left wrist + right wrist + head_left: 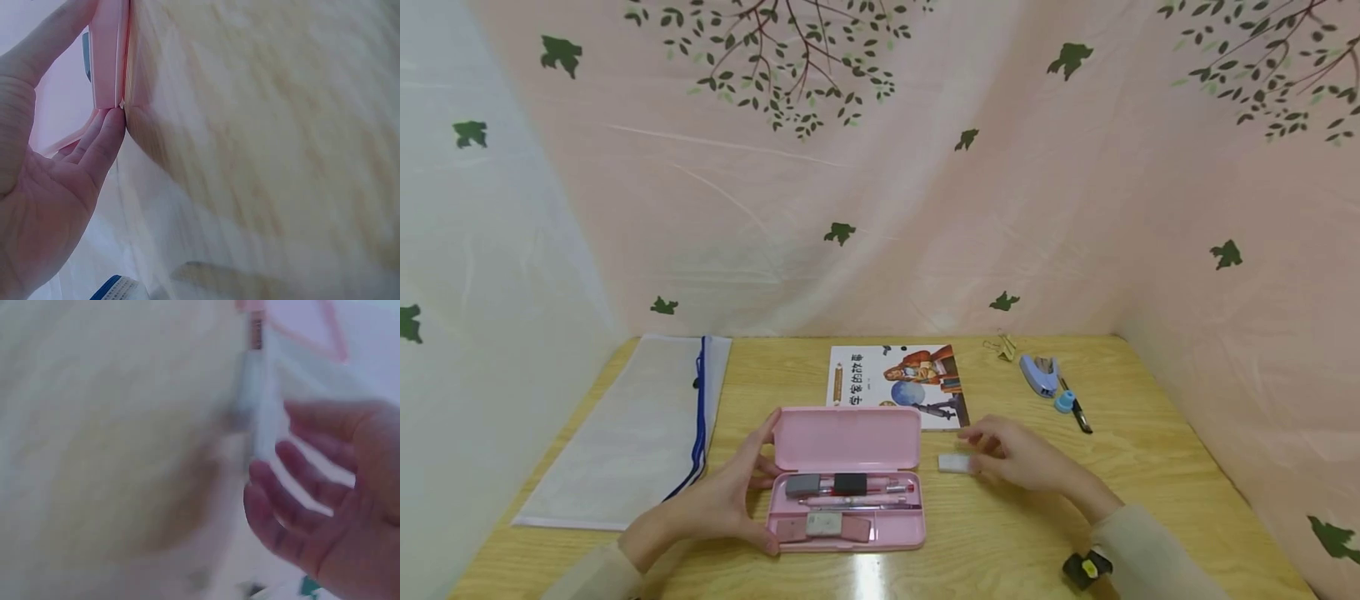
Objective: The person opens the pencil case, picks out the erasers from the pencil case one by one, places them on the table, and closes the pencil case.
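An open pink pencil case (847, 439) sits on the table, lid raised. Inside lie several pens and pencils (857, 502), a grey eraser (803, 486) and a whitish block (823, 523). My left hand (726, 492) grips the case's left side, thumb at the front corner and fingers behind; in the left wrist view its fingers (103, 140) touch the pink edge. My right hand (1018, 457), fingers loosely bent, is at the right end of a small white block (953, 463). The right wrist view is blurred, and whether the fingers touch the block cannot be told.
Behind the case lies a book (898, 379). A white zip pouch (625, 442) covers the table's left. At the back right are a gold binder clip (1002, 346), a blue stapler (1039, 377), a small blue object (1064, 402) and a black pen (1081, 415).
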### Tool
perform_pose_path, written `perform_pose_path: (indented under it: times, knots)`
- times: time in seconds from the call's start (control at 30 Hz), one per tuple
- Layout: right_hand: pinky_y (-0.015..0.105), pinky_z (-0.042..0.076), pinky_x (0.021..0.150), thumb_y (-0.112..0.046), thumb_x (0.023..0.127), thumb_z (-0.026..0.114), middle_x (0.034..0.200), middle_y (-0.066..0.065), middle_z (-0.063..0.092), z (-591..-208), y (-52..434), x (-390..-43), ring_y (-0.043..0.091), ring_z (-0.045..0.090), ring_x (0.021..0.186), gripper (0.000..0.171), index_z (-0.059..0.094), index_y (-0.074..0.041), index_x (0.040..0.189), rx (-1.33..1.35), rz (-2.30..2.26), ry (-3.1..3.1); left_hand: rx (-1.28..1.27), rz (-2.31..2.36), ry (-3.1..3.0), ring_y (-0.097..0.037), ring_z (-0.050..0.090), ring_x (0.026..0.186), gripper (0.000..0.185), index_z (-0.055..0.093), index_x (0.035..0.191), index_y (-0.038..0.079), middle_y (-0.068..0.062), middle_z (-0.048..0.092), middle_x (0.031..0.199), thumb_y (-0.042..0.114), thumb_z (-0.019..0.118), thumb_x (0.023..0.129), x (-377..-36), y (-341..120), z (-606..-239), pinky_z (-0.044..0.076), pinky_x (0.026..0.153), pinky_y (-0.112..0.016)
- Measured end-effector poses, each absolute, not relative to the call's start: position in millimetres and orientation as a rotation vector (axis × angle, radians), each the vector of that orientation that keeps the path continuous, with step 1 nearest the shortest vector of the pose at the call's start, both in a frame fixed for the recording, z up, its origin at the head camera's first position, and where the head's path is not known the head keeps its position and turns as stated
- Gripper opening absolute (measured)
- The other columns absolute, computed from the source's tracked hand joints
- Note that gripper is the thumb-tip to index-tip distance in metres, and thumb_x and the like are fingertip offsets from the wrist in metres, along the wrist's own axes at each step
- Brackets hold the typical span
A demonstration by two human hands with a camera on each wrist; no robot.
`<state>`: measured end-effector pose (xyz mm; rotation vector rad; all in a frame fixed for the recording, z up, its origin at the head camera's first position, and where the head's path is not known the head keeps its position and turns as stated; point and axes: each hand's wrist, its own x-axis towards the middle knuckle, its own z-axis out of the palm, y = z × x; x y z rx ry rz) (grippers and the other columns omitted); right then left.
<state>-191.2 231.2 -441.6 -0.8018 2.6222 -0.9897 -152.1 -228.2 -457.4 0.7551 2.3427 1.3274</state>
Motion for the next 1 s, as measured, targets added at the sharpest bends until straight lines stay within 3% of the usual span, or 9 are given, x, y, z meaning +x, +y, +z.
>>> perform_pose_path:
  times: [0.27,0.43,0.57,1.0]
  knots:
    - [0.035,0.061,0.076,-0.019,0.099,0.067,0.110,0.008,0.067,-406.8,191.1,-178.6,0.019,0.066,0.095,0.036,0.065,-0.004,0.132,-1.129,-0.987,2.831,0.799,1.326,2.342,-0.028,0.056,0.122,0.147,-0.015,0.160,0.035,-0.018,0.019,0.159,0.033,0.097,0.066,-151.8,-229.1,-456.8,0.050,0.105,-0.033]
    - [0.034,0.060,0.085,-0.021,0.098,0.068,0.124,0.006,0.067,-401.6,152.9,-168.6,0.019,0.066,0.103,0.039,0.064,-0.005,0.134,-1.327,-0.905,2.773,0.797,1.319,2.340,-0.027,0.056,0.123,0.148,-0.016,0.160,0.035,-0.017,0.019,0.159,0.033,0.097,0.065,-152.9,-228.8,-455.7,0.050,0.105,-0.034]
    - [0.029,0.057,0.090,-0.028,0.097,0.070,0.125,0.001,0.066,-407.4,127.9,-164.3,0.014,0.064,0.107,0.040,0.067,-0.009,0.132,-1.325,-0.773,2.724,0.759,1.314,2.327,-0.024,0.055,0.123,0.149,-0.017,0.159,0.038,-0.013,0.019,0.159,0.032,0.098,0.064,-153.4,-228.2,-454.2,0.048,0.107,-0.032]
    - [0.022,0.055,0.079,-0.029,0.087,0.080,0.100,-0.006,0.066,-427.7,99.7,-164.1,0.004,0.058,0.088,0.028,0.077,-0.016,0.112,-1.221,-0.496,2.772,0.735,1.316,2.323,-0.021,0.056,0.123,0.151,-0.017,0.159,0.041,-0.010,0.019,0.159,0.032,0.099,0.063,-153.3,-229.6,-455.0,0.048,0.106,-0.029]
